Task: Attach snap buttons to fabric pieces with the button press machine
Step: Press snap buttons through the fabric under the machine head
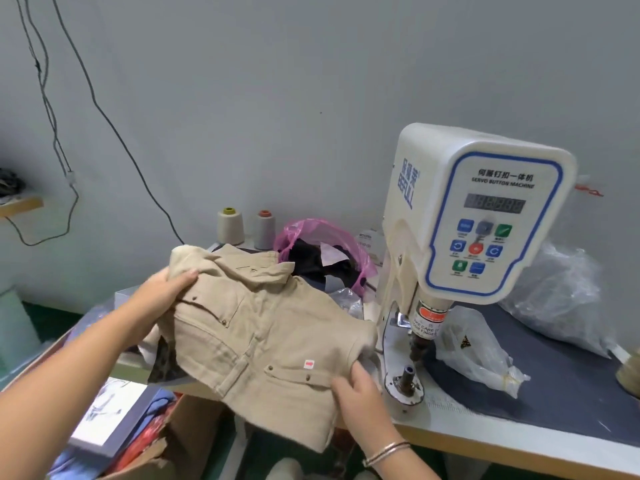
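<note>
Both hands hold a tan shirt [263, 341] in the air to the left of the press [478, 216], over the counter [519, 441] edge. Left hand [166, 289]: thumb on top of the collar end, the other fingers hidden behind the cloth, so a pinching grip on the shirt's far corner. Right hand [360, 393]: fingers curled round the near hem edge, just beside the lower die [408, 370]. Neither grip is spread.

Shirt lies front-up, placket running diagonally between the hands. Dark snaps already show on both pocket flaps. A small red-and-white sticker [309, 364] sits near the lower pocket. No cloth is on the die yet; the upper punch [417, 351] hangs clear above it.

Judgement: step in hand is bringing the next snap position to the die, or setting a finished shirt aside; cannot tell which.

To do it well:
- Slide the shirt right, keeping it flat and single-layer over the die.
- Keep the pocket flap and collar out from under the punch.
- Hold the cloth taut with both grips well to the sides of the die; the punch's label warns about fingers.
- Centre the mark before triggering.

Clear bags [474, 348] sit right of the press, thread cones [230, 225] behind.
</note>
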Available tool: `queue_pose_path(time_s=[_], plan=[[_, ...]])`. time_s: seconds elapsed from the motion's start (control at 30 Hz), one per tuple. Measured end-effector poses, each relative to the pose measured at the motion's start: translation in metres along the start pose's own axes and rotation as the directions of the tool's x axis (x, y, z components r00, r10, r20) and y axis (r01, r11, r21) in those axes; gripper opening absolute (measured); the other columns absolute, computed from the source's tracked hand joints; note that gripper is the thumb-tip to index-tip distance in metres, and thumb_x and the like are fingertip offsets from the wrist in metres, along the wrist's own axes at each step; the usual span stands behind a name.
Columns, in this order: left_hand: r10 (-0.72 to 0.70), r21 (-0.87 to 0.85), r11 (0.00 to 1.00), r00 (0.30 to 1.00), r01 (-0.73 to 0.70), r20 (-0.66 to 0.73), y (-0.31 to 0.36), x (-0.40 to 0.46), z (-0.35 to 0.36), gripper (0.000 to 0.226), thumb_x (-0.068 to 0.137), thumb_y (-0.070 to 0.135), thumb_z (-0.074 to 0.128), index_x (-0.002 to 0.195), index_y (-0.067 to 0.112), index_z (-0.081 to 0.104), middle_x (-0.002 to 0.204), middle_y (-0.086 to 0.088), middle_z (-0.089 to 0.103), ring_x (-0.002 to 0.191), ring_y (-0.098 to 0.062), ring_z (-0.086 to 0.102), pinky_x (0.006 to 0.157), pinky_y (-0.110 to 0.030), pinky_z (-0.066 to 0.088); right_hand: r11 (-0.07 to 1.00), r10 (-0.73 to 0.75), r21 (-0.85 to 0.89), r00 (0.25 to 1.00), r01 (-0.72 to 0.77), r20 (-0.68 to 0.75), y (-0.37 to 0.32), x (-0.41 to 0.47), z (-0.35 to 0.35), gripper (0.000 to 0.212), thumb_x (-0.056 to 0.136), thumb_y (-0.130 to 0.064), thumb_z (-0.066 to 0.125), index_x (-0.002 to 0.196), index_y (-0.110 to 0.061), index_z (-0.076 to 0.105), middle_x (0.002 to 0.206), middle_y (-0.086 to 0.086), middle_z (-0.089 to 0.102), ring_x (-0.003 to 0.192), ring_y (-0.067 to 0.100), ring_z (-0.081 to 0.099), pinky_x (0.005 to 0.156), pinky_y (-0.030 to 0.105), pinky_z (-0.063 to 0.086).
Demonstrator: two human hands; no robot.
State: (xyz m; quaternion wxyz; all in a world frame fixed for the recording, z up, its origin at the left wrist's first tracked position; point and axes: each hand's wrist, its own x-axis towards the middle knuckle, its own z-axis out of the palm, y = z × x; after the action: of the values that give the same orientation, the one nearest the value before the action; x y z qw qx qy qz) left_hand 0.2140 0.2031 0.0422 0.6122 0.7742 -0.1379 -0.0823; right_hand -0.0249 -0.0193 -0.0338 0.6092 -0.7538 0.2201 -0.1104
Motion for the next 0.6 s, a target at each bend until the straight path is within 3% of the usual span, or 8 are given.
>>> queue_pose_path(time_s=[0.07, 0.17, 0.23, 0.3, 0.37, 0.47, 0.53, 0.6], plan=[[0.076, 0.055, 0.996, 0.992, -0.071, -0.098, 0.02, 0.007, -0.01, 0.015, 0.09, 0.031, 0.063, 0.104, 0.025, 0.062, 0.112, -0.003, 0.066, 0.093, -0.013, 0.061, 0.077, -0.03, 0.044, 0.991, -0.081, 0.097, 0.994, 0.088, -0.075, -0.026, 0.001, -0.002, 0.019, 0.092, -0.008, 0.046, 0.105, -0.014, 0.058, 0.106, 0.012, 0.061, 0.094, 0.014, 0.058, 0.086, 0.031, 0.05], [0.267, 0.604, 0.784, 0.956, -0.141, -0.124, 0.054, 0.023, -0.024, 0.023, 0.089, 0.033, 0.062, 0.108, 0.021, 0.061, 0.114, -0.009, 0.066, 0.105, -0.03, 0.058, 0.082, -0.034, 0.038, 0.966, -0.254, 0.014, 0.953, 0.26, -0.164, -0.086, 0.01, 0.008, 0.012, 0.089, -0.009, 0.043, 0.091, -0.009, 0.054, 0.084, 0.014, 0.057, 0.066, 0.011, 0.051, 0.061, 0.018, 0.044], [0.232, 0.77, 0.625, 0.972, -0.129, -0.025, 0.071, 0.03, -0.021, 0.031, 0.091, 0.037, 0.058, 0.116, 0.019, 0.059, 0.119, -0.01, 0.064, 0.111, -0.032, 0.056, 0.083, -0.034, 0.038, 0.89, -0.443, -0.172, 0.889, 0.422, -0.112, -0.125, 0.023, 0.028, 0.025, 0.088, -0.02, 0.041, 0.109, -0.021, 0.053, 0.084, 0.002, 0.052, 0.077, 0.018, 0.053, 0.077, 0.029, 0.047], [0.062, 0.618, 0.776, 0.99, -0.126, 0.123, 0.08, 0.03, -0.015, 0.037, 0.094, 0.045, 0.052, 0.119, 0.019, 0.059, 0.121, -0.005, 0.064, 0.109, -0.025, 0.059, 0.088, -0.034, 0.041, 0.786, -0.562, -0.292, 0.827, 0.544, 0.029, -0.15, 0.038, 0.058, 0.053, 0.088, -0.038, 0.039, 0.14, -0.026, 0.036, 0.11, -0.002, 0.053, 0.114, 0.027, 0.046, 0.103, 0.055, 0.031], [-0.145, 0.288, 0.956, 0.941, 0.053, 0.306, 0.079, 0.022, -0.005, 0.053, 0.089, 0.062, 0.042, 0.115, 0.021, 0.062, 0.113, 0.0, 0.069, 0.101, -0.016, 0.066, 0.087, -0.032, 0.046, 0.729, -0.543, -0.339, 0.804, 0.595, 0.242, -0.153, 0.051, 0.093, 0.055, 0.095, -0.044, 0.035, 0.146, -0.024, 0.03, 0.14, 0.0, 0.042, 0.136, 0.025, 0.023, 0.108, 0.062, 0.004], [-0.231, 0.168, 0.969, 0.904, 0.18, 0.36, 0.06, 0.012, 0.011, 0.061, 0.067, 0.08, 0.047, 0.103, 0.033, 0.062, 0.089, 0.019, 0.072, 0.083, 0.003, 0.068, 0.076, -0.021, 0.046, 0.582, -0.338, -0.465, 0.719, 0.667, 0.607, -0.123, 0.066, 0.129, 0.038, 0.102, -0.026, 0.03, 0.131, -0.009, 0.048, 0.143, 0.017, 0.039, 0.135, 0.036, 0.027, 0.108, 0.062, 0.011], [-0.201, 0.424, 0.905, 0.923, 0.045, 0.329, 0.038, 0.007, 0.021, 0.06, 0.068, 0.075, 0.062, 0.112, 0.034, 0.059, 0.103, 0.012, 0.071, 0.096, -0.005, 0.066, 0.087, -0.03, 0.048, 0.607, -0.211, -0.492, 0.723, 0.625, 0.658, -0.097, 0.069, 0.131, 0.041, 0.102, -0.034, 0.031, 0.134, -0.016, 0.051, 0.15, 0.009, 0.036, 0.142, 0.027, 0.02, 0.112, 0.059, -0.001], [-0.135, 0.782, 0.609, 0.953, -0.135, 0.27, 0.004, 0.006, 0.032, 0.063, 0.069, 0.063, 0.059, 0.121, 0.028, 0.05, 0.122, 0.0, 0.06, 0.113, -0.02, 0.055, 0.096, -0.04, 0.043, 0.728, -0.281, -0.36, 0.733, 0.583, 0.619, -0.082, 0.066, 0.118, 0.038, 0.1, -0.034, 0.041, 0.125, -0.014, 0.061, 0.136, 0.007, 0.054, 0.133, 0.019, 0.038, 0.115, 0.046, 0.015]])
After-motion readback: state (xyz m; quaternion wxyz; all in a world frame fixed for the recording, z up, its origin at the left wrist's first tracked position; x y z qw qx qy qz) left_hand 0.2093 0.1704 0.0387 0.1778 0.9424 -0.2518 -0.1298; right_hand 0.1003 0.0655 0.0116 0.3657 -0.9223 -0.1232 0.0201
